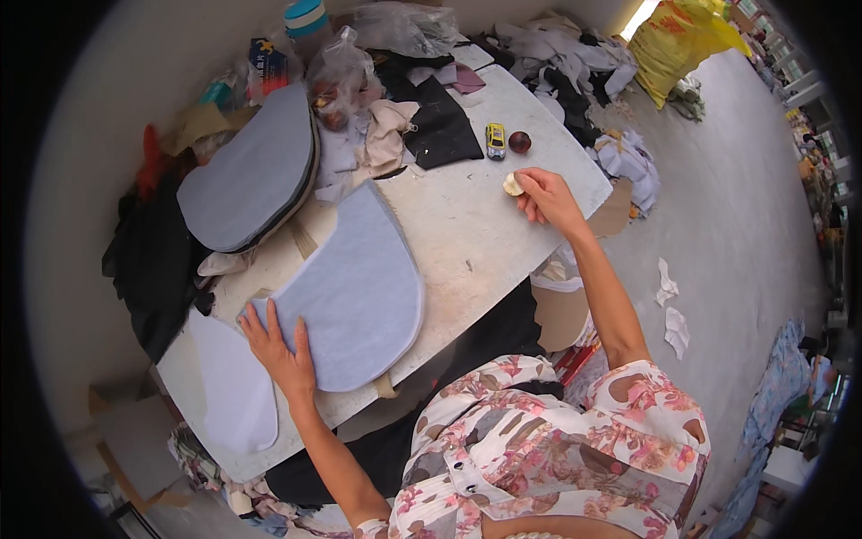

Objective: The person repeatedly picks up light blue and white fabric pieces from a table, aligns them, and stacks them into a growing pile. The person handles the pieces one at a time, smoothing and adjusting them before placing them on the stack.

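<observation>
My left hand [282, 350] lies with fingers spread on the left edge of a curved grey-blue fabric piece [355, 296]. That piece lies flat on the white table [449, 242]. A small, roundish cream-coloured piece [513, 184] is pinched between the thumb and fingers of my right hand [546, 198], over the table's right part. Its exact kind cannot be made out. Just beyond that hand are a yellow toy car [496, 142] and a dark red-brown ball [519, 142]. A stack of similar grey-blue curved pieces [251, 171] sits farther back on the left.
A white curved piece [235, 386] lies at the table's near left. Black cloth [444, 130], beige scraps [389, 135] and clear plastic bags [341, 81] crowd the back, with a blue-lidded container [306, 20]. Fabric scraps [575, 58] and a yellow sack [678, 49] are beyond the table.
</observation>
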The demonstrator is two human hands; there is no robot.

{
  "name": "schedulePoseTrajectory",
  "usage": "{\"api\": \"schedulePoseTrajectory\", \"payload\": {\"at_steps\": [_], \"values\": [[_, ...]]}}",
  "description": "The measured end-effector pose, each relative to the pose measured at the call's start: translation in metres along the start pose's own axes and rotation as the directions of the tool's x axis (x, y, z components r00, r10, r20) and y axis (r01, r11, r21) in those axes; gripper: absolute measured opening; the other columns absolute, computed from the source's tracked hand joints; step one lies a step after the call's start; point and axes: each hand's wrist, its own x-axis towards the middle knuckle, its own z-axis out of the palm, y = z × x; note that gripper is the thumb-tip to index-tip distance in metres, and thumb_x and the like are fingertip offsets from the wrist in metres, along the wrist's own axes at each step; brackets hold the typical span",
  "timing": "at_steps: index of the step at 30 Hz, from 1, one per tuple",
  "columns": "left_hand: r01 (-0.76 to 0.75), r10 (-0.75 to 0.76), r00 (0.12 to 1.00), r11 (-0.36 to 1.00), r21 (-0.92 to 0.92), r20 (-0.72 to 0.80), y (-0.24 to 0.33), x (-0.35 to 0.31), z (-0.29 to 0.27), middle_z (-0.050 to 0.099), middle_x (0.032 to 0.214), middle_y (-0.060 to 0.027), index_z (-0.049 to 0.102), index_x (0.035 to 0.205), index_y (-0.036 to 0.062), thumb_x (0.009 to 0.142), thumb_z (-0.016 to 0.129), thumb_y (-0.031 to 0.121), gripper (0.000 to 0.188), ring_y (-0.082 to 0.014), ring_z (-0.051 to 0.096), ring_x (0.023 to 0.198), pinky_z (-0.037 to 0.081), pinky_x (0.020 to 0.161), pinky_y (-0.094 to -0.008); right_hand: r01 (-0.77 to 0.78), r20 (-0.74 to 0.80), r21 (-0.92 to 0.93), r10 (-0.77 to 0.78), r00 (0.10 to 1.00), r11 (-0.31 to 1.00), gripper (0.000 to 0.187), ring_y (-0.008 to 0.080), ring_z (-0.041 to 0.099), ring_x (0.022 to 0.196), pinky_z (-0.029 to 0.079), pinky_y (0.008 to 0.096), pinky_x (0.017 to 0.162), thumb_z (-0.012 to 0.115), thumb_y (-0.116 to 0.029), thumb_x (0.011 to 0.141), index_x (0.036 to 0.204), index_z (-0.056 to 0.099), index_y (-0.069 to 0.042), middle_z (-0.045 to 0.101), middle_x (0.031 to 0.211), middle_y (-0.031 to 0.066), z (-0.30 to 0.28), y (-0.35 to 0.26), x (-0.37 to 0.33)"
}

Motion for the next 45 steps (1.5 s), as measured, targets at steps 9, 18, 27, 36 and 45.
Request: {"api": "schedulePoseTrajectory", "payload": {"at_steps": [9, 18, 27, 36, 45], "values": [[0.015, -0.015, 1.000, 1.000, -0.019, 0.008, 0.004, 0.001, -0.004, 0.029, 0.150, -0.0184, 0.049, 0.135, 0.0081, 0.088, 0.061, 0.028, 0.053, -0.0400, 0.019, 0.141, 0.016, 0.113, -0.0484, 0.046, -0.044, -0.243, -0.059, 0.997, 0.969, 0.031, 0.0088, 0.048, 0.042, 0.040, 0.0256, 0.043, 0.048, -0.031, 0.097, 0.106, 0.061, -0.004, 0.057, 0.060, 0.0020, -0.005, -0.005, 0.005], [0.027, -0.027, 1.000, 0.997, -0.066, 0.004, 0.008, 0.001, -0.008, 0.029, 0.150, -0.0198, 0.050, 0.134, 0.0065, 0.087, 0.062, 0.026, 0.052, -0.0401, 0.019, 0.141, 0.017, 0.113, -0.0469, 0.011, -0.017, -0.108, -0.013, 1.000, 0.994, 0.046, 0.0063, 0.047, 0.041, 0.034, 0.0199, 0.036, 0.032, -0.039, 0.102, 0.126, 0.051, -0.004, 0.055, 0.061, 0.0021, -0.019, 0.007, 0.010], [-0.001, -0.018, 0.993, 0.986, -0.168, -0.116, 0.003, -0.008, -0.020, 0.032, 0.149, -0.0156, 0.050, 0.136, 0.0117, 0.092, 0.057, 0.030, 0.049, -0.0385, 0.024, 0.139, 0.019, 0.112, -0.0479, 0.135, -0.165, -0.217, -0.173, 0.971, 0.967, 0.063, 0.0043, 0.042, 0.039, 0.032, 0.0191, 0.036, 0.031, -0.054, 0.099, 0.126, 0.053, -0.001, 0.049, 0.054, -0.0015, -0.031, -0.005, 0.007], [0.054, -0.178, 0.871, 0.961, -0.272, -0.458, -0.015, -0.059, -0.058, 0.061, 0.123, -0.0124, 0.063, 0.116, 0.0020, 0.092, 0.056, 0.015, 0.028, -0.0351, 0.045, 0.128, 0.034, 0.105, -0.0435, 0.685, 0.338, -0.125, -0.619, 0.709, 0.717, 0.021, 0.0049, 0.048, 0.057, 0.035, 0.0210, 0.050, 0.068, -0.004, 0.082, 0.103, 0.066, -0.007, 0.056, 0.064, 0.0000, 0.169, -0.121, -0.054], [0.290, -0.766, 0.295, 0.642, -0.710, -0.572, -0.094, -0.133, -0.113, 0.067, 0.088, -0.0040, 0.064, 0.106, 0.0005, 0.097, 0.053, 0.022, 0.026, -0.0097, 0.059, 0.083, 0.042, 0.073, -0.0264, 0.829, 0.772, 0.211, -0.609, 0.183, 0.517, 0.012, 0.0285, 0.063, 0.080, 0.050, 0.0407, 0.069, 0.070, -0.014, 0.078, 0.081, 0.066, -0.003, 0.066, 0.082, 0.0117, 0.436, -0.136, -0.128]]}}
